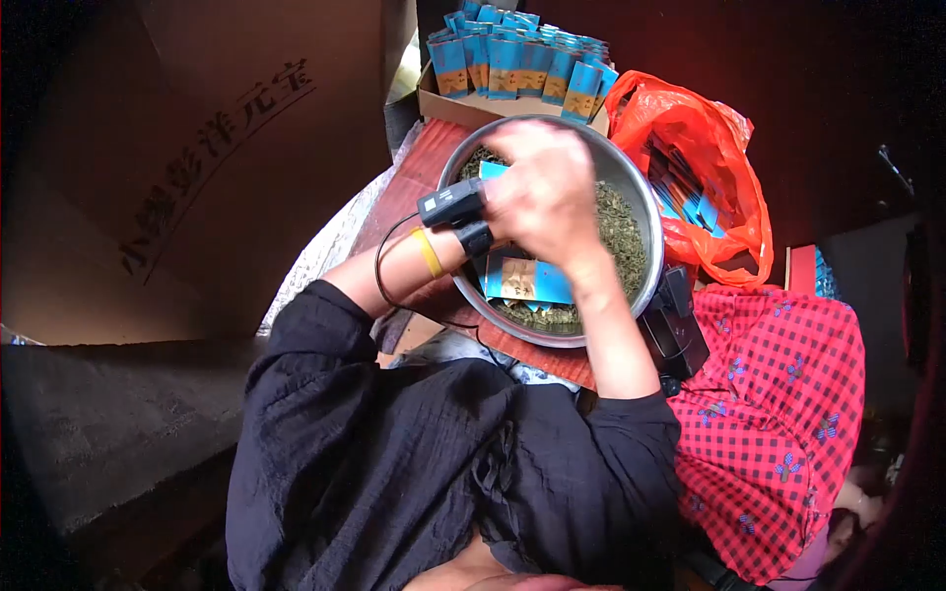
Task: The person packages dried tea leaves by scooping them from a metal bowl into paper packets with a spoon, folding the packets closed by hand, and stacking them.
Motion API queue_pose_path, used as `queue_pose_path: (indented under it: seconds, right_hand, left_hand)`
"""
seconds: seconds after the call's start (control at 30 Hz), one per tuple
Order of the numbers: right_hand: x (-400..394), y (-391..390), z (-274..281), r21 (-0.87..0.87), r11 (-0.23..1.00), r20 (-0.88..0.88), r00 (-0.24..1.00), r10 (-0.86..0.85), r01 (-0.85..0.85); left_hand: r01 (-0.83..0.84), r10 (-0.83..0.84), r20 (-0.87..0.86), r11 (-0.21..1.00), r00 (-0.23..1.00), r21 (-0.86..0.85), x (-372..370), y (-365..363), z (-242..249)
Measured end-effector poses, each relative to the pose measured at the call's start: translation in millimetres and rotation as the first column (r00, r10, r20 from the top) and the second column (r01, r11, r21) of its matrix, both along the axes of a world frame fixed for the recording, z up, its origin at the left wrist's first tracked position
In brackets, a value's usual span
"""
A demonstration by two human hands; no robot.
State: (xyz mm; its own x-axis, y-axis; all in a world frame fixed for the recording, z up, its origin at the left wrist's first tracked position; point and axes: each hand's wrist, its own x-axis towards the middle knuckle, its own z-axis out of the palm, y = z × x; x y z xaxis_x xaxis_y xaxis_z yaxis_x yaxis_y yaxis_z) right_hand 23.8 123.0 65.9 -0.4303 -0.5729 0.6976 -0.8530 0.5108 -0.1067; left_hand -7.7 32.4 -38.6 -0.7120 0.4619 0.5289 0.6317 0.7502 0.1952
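Note:
A metal bowl (646, 202) full of loose green tea leaves (627, 234) sits in front of me on a red-brown surface (426, 163). My left hand (471, 225) reaches in from the left, with a black device strapped to it and a yellow band on the wrist. It is mostly hidden and seems to hold a blue and gold packet (532, 282) over the leaves. My right hand (544, 185) is curled over the top of that packet with its back toward me. What its fingers grip is hidden.
Behind the bowl, a cardboard box (473, 103) holds several upright blue packets (522, 61). An orange plastic bag (705, 138) with more packets lies at the right. A black device (676, 330) sits by the bowl's right rim, red checked cloth (778, 404) beside it. A large carton (197, 148) stands left.

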Motion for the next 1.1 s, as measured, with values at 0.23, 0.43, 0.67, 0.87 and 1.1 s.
queue_pose_path:
  seconds: [0.23, 0.43, 0.67, 0.87, 1.1]
  right_hand:
    - [11.9, -66.2, -48.7, 0.110, 0.994, 0.020, 1.000, 0.006, -0.008]
    - [15.4, -63.6, -46.7, 0.023, 0.998, 0.079, 0.996, 0.051, -0.053]
    - [19.3, -63.9, -44.5, 0.030, 0.999, 0.044, 0.999, 0.030, -0.031]
    - [22.7, -62.5, -46.0, 0.043, 0.998, 0.050, 0.998, 0.038, -0.040]
    - [27.8, -54.2, -38.2, 0.026, 0.991, 0.108, 0.986, 0.126, -0.130]
  left_hand:
    - [-0.010, 0.007, -0.110, 1.000, 0.994, -0.029, 2.2, 8.0, -4.3]
    - [0.062, -0.061, -0.038, 0.998, 0.997, 0.019, 1.7, 5.3, -0.7]
    - [0.069, -0.067, -0.034, 0.997, 0.997, 0.042, -0.8, 4.8, -1.9]
    - [0.025, -0.023, -0.029, 0.998, 0.999, 0.056, 0.3, 5.7, 0.2]
    - [0.040, -0.040, 0.025, 0.999, 0.999, 0.013, 0.4, 4.0, 0.5]
